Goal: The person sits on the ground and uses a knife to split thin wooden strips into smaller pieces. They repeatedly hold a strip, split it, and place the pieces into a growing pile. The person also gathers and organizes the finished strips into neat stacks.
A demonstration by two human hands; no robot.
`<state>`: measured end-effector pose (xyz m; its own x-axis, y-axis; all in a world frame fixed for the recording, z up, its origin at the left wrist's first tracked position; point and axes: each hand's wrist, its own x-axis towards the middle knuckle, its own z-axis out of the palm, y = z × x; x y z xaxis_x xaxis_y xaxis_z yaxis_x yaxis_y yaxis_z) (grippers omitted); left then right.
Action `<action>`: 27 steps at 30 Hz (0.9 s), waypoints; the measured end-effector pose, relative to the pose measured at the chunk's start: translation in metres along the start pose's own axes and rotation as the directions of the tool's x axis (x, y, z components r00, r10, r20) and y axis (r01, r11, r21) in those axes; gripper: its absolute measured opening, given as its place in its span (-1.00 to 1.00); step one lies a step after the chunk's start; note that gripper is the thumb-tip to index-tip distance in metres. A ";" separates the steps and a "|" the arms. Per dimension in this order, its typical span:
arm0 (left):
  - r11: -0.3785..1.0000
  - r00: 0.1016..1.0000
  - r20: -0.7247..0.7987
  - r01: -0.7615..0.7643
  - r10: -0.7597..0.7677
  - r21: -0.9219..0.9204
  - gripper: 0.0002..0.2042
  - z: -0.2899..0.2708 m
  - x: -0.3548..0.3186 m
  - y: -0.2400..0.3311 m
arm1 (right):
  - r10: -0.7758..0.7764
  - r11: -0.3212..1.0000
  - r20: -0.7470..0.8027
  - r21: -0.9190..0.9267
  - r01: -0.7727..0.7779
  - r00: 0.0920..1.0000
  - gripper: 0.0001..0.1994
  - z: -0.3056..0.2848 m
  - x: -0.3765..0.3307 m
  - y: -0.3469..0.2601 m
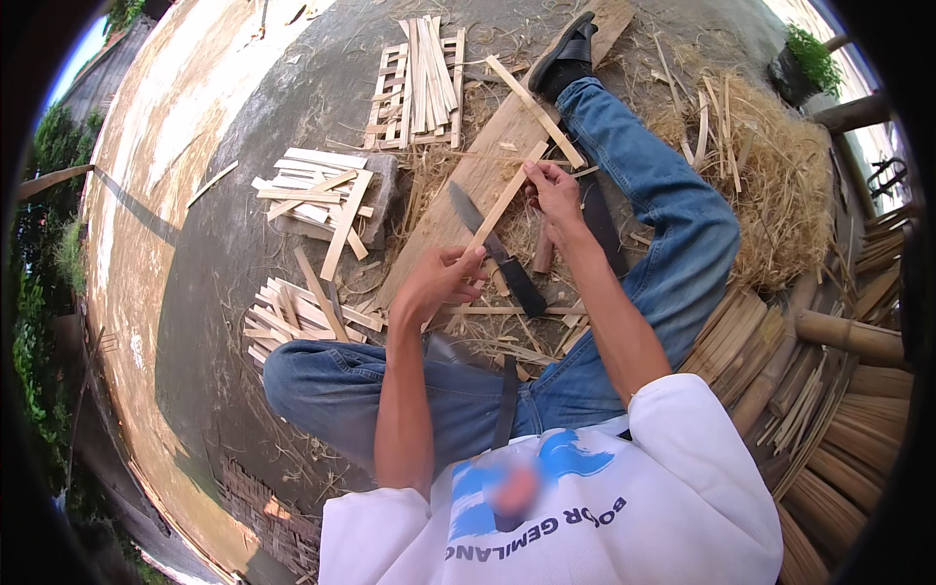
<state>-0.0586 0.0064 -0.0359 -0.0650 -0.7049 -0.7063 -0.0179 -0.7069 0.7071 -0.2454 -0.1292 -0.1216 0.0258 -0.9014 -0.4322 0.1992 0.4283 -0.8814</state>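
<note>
A flat, pale bamboo strip [509,198] slants between my hands, above a knife and a wooden plank. My left hand [441,281] pinches its lower end between thumb and forefinger, the other fingers loosely curled. Near the upper end, my right hand [554,198] grips the same strip with bent fingers. The knife [492,244] lies under the strip, with a broad grey blade and a black handle, its blade partly over the plank [429,229]. By my right forearm is a long dark flat piece [602,226], partly hidden by the arm.
Pale strips lie heaped on a stone block [383,185], in a pile [283,317] by my left knee, and across a slatted frame [390,93]. Another strip [536,112] rests across the plank. Shavings [780,195] mound beyond my right leg; split bamboo [741,346] is stacked at right.
</note>
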 end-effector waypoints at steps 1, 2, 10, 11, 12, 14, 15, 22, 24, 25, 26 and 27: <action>0.996 1.000 -0.006 0.000 0.001 0.092 -0.55 -0.003 -0.002 -0.001 | 0.005 1.000 -0.029 0.028 -0.005 1.000 -0.85 -0.001 0.004 -0.001; 0.997 0.994 -0.087 -0.064 0.069 0.052 -0.59 -0.005 0.003 -0.009 | -0.001 1.000 -0.007 -0.006 0.001 1.000 -0.73 -0.003 0.007 -0.002; 0.859 0.792 -0.572 0.125 0.215 0.496 -0.66 -0.064 -0.022 -0.004 | -0.019 0.268 0.374 -0.892 0.365 0.927 -0.14 -0.004 -0.069 0.091; 0.854 0.774 -0.603 0.170 0.192 0.491 -0.66 -0.068 -0.024 -0.006 | 0.024 0.130 0.395 -0.912 0.389 0.918 -0.11 -0.002 -0.077 0.096; 0.848 0.756 -0.632 0.216 0.170 0.485 -0.66 -0.073 -0.027 -0.009 | 0.044 0.155 0.399 -0.908 0.389 0.916 -0.10 -0.001 -0.075 0.101; 0.835 0.768 -0.630 0.269 0.114 0.480 -0.67 -0.080 -0.030 -0.012 | 0.073 0.186 0.400 -0.906 0.381 0.914 -0.09 -0.006 -0.064 0.107; 0.827 0.774 -0.627 0.295 0.087 0.479 -0.68 -0.081 -0.030 -0.014 | 0.088 0.202 0.374 -0.914 0.352 0.923 -0.13 -0.010 -0.062 0.110; 0.741 0.751 -0.655 0.390 0.087 0.546 -0.74 -0.082 -0.023 -0.022 | -0.145 0.476 0.430 -0.759 0.444 0.891 -0.33 -0.012 -0.067 0.114; 0.730 0.748 -0.654 0.386 0.110 0.564 -0.74 -0.079 -0.022 -0.019 | -0.197 0.548 0.488 -0.664 0.508 0.850 -0.36 -0.006 -0.071 0.112; 0.732 0.744 -0.659 0.389 0.109 0.560 -0.74 -0.080 -0.024 -0.018 | -0.176 0.579 0.537 -0.622 0.528 0.825 -0.37 0.004 -0.080 0.103; 0.733 0.741 -0.663 0.391 0.108 0.557 -0.74 -0.081 -0.025 -0.019 | -0.135 0.570 0.600 -0.604 0.557 0.788 -0.38 0.011 -0.090 0.093; 0.732 0.737 -0.668 0.398 0.104 0.553 -0.74 -0.082 -0.028 -0.020 | -0.093 0.566 0.661 -0.580 0.586 0.744 -0.39 0.019 -0.099 0.082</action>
<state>0.0256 0.0349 -0.0330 0.6167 -0.6322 -0.4690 -0.5908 -0.7655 0.2549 -0.2126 -0.0058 -0.1473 0.6485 -0.7526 -0.1136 -0.4398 -0.2487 -0.8630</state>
